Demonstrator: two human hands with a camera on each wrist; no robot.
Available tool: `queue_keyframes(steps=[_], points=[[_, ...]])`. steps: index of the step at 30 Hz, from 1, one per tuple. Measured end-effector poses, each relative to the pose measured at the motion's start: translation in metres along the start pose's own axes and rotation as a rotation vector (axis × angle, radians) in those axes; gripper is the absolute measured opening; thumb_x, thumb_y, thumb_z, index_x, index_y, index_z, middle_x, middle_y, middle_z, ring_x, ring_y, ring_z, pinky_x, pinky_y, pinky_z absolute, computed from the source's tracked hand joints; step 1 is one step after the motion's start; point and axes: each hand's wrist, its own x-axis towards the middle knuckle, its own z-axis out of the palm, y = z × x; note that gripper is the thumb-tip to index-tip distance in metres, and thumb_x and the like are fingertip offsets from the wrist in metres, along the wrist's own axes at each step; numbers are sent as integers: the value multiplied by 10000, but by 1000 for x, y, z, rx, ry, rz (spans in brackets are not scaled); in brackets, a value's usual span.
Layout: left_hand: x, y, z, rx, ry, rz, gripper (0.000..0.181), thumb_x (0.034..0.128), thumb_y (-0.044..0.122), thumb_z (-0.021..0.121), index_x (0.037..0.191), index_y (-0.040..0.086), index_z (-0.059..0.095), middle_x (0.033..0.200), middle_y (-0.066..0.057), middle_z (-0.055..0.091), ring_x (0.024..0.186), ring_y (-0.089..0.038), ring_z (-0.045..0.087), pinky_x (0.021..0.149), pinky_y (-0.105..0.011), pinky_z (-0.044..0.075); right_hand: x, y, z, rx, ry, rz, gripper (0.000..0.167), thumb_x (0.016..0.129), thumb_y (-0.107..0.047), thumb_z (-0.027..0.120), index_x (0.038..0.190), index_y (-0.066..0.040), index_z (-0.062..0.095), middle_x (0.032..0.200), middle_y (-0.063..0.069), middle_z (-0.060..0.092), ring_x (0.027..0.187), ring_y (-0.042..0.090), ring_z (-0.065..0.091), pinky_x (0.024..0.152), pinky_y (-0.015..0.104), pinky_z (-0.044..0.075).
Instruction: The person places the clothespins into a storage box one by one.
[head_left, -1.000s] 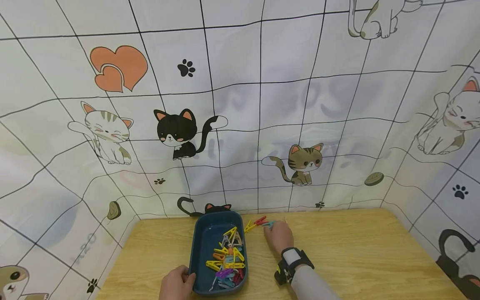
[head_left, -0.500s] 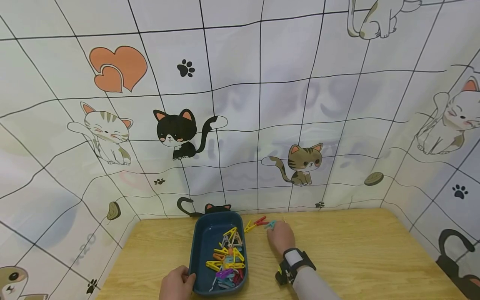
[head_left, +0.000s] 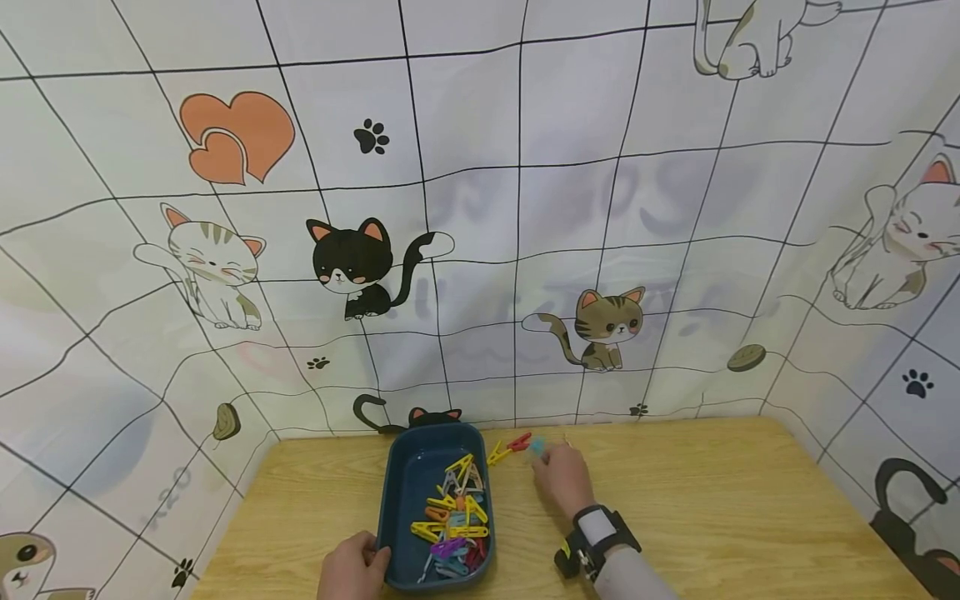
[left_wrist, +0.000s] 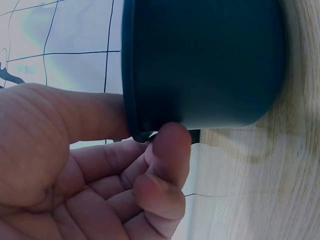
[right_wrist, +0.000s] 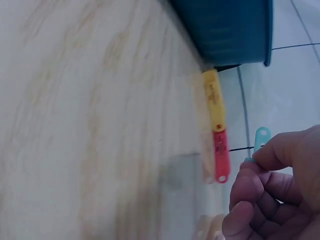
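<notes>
My left hand (head_left: pixel 354 568) holds the near left corner of a dark blue plastic tray (head_left: pixel 384 492), the thumb over the rim (left_wrist: pixel 129 70) and fingers against the outside. Inside the tray lies a pile of plastic clothespins (head_left: pixel 459 517) in yellow, orange, purple, grey, red and blue. To the tray's right, my right hand (head_left: pixel 562 479) pinches a light blue clothespin (right_wrist: pixel 262 138) between thumb and index finger. A red clothespin (right_wrist: pixel 221 157) and a yellow clothespin (right_wrist: pixel 215 102) lie end to end on the table, just left of that hand.
The wooden table (head_left: pixel 690 508) backs onto a white sheet (head_left: pixel 480 250) printed with grid lines and cartoon cats. A pale peach piece (right_wrist: pixel 214 227), partly hidden, lies by the right hand's fingers. The right wrist wears a strapped device (head_left: pixel 600 537).
The light blue clothespin has turned in my right hand's fingers, and its visible end now points more upward. The right wrist has shifted slightly right. The left hand and tray stay put.
</notes>
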Motion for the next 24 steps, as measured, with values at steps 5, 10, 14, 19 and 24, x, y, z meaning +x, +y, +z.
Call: queue_keyframes(steps=[5, 10, 14, 19, 24], points=[[-1, -1, 0, -3, 9, 18, 100, 919, 67, 711, 857, -4, 678, 688, -16, 604, 628, -156, 548, 587, -324, 453, -2, -11, -6, 13, -33, -44, 426, 980, -158, 655, 590, -153, 483, 536, -78, 387, 512, 91, 372, 511, 232, 282], [-1, -2, 0, -10, 10, 21, 99, 916, 66, 711, 854, -2, 676, 688, -14, 606, 625, -154, 547, 585, -320, 451, -5, -25, -12, 38, 3, -203, 374, 934, -80, 674, 597, -132, 521, 551, -100, 361, 508, 57, 323, 509, 207, 243], [0, -2, -1, -17, 4, 14, 95, 923, 64, 705, 867, -9, 679, 698, -20, 609, 635, -157, 547, 594, -325, 456, -7, -36, -13, 4, 23, -317, 335, 913, -45, 686, 614, -116, 554, 581, -88, 386, 520, 35, 312, 525, 199, 244], [1, -1, -2, -13, -10, -3, 98, 937, 64, 698, 890, -20, 681, 714, -29, 608, 647, -165, 544, 609, -336, 464, -9, -50, -14, 8, -22, -387, 349, 910, -27, 665, 612, -135, 519, 602, -79, 388, 531, 30, 310, 530, 197, 255], [0, 2, -2, -13, -5, -9, 95, 935, 62, 703, 888, -18, 683, 714, -26, 613, 648, -163, 548, 612, -338, 470, -15, -64, -16, 33, -84, -438, 300, 911, -30, 672, 641, -126, 584, 612, -80, 426, 555, 36, 373, 536, 203, 312]])
